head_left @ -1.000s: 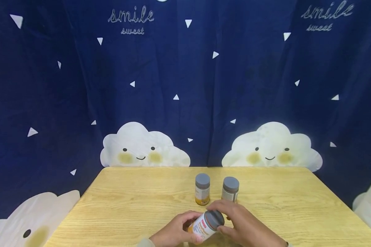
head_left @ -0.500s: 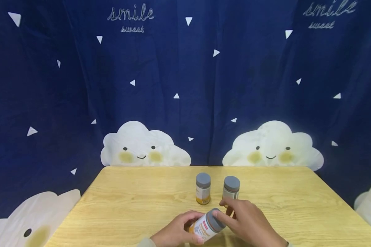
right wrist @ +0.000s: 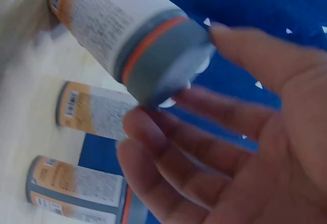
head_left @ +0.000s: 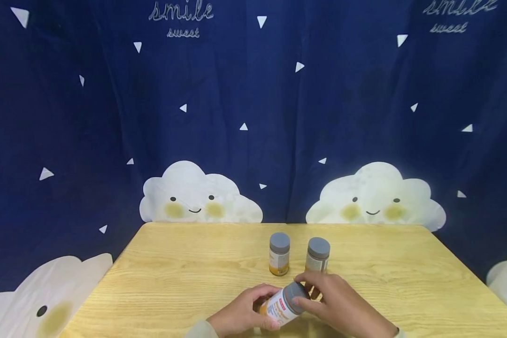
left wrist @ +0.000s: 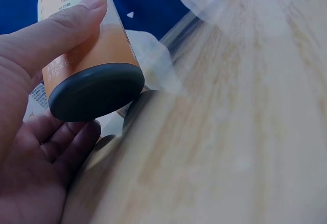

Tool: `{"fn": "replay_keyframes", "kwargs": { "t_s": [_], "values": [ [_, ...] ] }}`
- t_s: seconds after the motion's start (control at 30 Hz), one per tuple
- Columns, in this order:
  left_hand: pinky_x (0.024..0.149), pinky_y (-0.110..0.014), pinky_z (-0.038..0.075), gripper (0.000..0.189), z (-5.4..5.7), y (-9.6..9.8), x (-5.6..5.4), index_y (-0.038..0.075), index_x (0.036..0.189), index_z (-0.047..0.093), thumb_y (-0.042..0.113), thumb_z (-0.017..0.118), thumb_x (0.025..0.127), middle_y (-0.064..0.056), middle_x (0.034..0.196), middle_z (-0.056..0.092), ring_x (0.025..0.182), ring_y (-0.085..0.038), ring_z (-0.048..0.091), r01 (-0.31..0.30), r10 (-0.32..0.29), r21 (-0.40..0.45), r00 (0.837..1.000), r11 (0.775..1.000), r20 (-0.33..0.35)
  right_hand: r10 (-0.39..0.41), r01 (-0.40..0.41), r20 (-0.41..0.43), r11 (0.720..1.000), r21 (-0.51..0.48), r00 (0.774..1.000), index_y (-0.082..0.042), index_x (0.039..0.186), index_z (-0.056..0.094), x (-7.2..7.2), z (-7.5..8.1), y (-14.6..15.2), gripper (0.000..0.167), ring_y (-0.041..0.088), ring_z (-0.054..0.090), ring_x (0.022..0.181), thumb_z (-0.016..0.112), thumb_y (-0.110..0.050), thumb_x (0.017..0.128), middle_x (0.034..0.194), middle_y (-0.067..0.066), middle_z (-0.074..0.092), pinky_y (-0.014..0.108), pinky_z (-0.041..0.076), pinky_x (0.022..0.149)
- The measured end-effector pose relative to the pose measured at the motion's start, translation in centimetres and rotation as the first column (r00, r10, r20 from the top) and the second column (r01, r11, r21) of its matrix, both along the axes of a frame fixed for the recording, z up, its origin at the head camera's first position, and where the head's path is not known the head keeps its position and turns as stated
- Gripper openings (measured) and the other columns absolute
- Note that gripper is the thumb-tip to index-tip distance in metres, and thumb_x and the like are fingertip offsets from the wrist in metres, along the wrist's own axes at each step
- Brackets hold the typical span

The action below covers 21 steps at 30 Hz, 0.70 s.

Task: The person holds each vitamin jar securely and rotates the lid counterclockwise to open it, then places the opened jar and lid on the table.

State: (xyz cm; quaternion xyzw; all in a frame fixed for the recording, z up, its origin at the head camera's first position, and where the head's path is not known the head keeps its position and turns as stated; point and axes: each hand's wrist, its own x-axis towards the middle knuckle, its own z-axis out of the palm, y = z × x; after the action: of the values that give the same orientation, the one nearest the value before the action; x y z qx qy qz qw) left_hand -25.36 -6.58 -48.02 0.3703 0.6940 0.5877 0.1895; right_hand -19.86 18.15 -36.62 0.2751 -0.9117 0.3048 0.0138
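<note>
A supplement bottle (head_left: pixel 275 311) with a white and orange label tilts over the table, its grey cap (head_left: pixel 295 296) up and to the right. My left hand (head_left: pixel 244 311) grips the body. In the left wrist view the thumb lies across the orange label and the dark base (left wrist: pixel 97 92) faces the camera. My right hand (head_left: pixel 340 303) is at the cap, thumb on the near side and fingertips on the far side. The right wrist view has the grey cap (right wrist: pixel 168 55) between thumb and fingers, with an orange ring below it.
Two similar grey-capped bottles stand upright beyond my hands: a left bottle (head_left: pixel 279 258) and a right bottle (head_left: pixel 318 251), the latter partly behind my right hand. The wooden table (head_left: pixel 186 272) ends at a dark blue curtain (head_left: pixel 219 84) with printed clouds.
My right thumb and fingers have shifted round the cap, loosening and taking it again. The left hand keeps its grip on the bottle. The head view has tipped slightly downward.
</note>
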Motion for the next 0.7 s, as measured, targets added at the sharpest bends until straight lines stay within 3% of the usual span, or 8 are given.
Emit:
{"fn": "replay_keyframes", "kwargs": {
  "t_s": [0.2, 0.4, 0.57, 0.7],
  "values": [
    [0.090, -0.026, 0.046, 0.055, 0.18, 0.10, -0.21, 0.022, 0.135, 0.053, 0.030, 0.075, 0.085, 0.004, 0.125, 0.057, 0.106, -0.011, 0.055, 0.018, -0.018, -0.002, 1.000, 1.000, 0.009, 0.126, -0.126, 0.004, 0.992, 0.021, 0.992, -0.028, 0.121, 0.062, 0.31, 0.76, 0.83, 0.042, 0.006, 0.057, 0.102, 0.077, -0.020, 0.082, 0.114, -0.017, 0.061, 0.031, 0.051, 0.087],
    [0.090, -0.026, 0.046, 0.055, 0.24, -0.02, -0.23, 0.022, 0.135, 0.054, 0.030, 0.075, 0.085, 0.003, 0.124, 0.058, 0.106, -0.012, 0.055, 0.007, -0.007, 0.000, 1.000, 1.000, 0.023, 0.164, -0.159, -0.091, 0.985, 0.065, 0.982, -0.028, 0.121, 0.060, 0.41, 0.77, 0.75, 0.048, 0.010, 0.055, 0.107, 0.077, -0.010, 0.080, 0.118, -0.016, 0.059, 0.034, 0.049, 0.090],
    [0.090, -0.026, 0.046, 0.056, 0.01, -0.06, -0.16, 0.020, 0.135, 0.054, 0.029, 0.076, 0.084, 0.003, 0.123, 0.058, 0.105, -0.012, 0.056, 0.002, -0.002, 0.001, 1.000, 1.000, 0.023, 0.142, -0.140, -0.022, 0.988, 0.065, 0.990, -0.037, 0.129, 0.053, 0.62, 0.73, 0.65, 0.055, 0.012, 0.052, 0.114, 0.077, -0.021, 0.082, 0.126, -0.017, 0.054, 0.039, 0.048, 0.093],
    [0.088, -0.026, 0.047, 0.056, -0.15, 0.14, -0.13, 0.020, 0.134, 0.054, 0.028, 0.077, 0.083, 0.003, 0.123, 0.058, 0.104, -0.012, 0.056, 0.007, -0.007, 0.008, 0.999, 1.000, 0.042, 0.032, -0.030, -0.025, 0.996, 0.079, 0.999, -0.034, 0.131, 0.053, 0.97, 0.63, 0.59, 0.048, 0.015, 0.053, 0.114, 0.067, -0.048, 0.087, 0.127, -0.014, 0.055, 0.042, 0.049, 0.090]
  ]
}}
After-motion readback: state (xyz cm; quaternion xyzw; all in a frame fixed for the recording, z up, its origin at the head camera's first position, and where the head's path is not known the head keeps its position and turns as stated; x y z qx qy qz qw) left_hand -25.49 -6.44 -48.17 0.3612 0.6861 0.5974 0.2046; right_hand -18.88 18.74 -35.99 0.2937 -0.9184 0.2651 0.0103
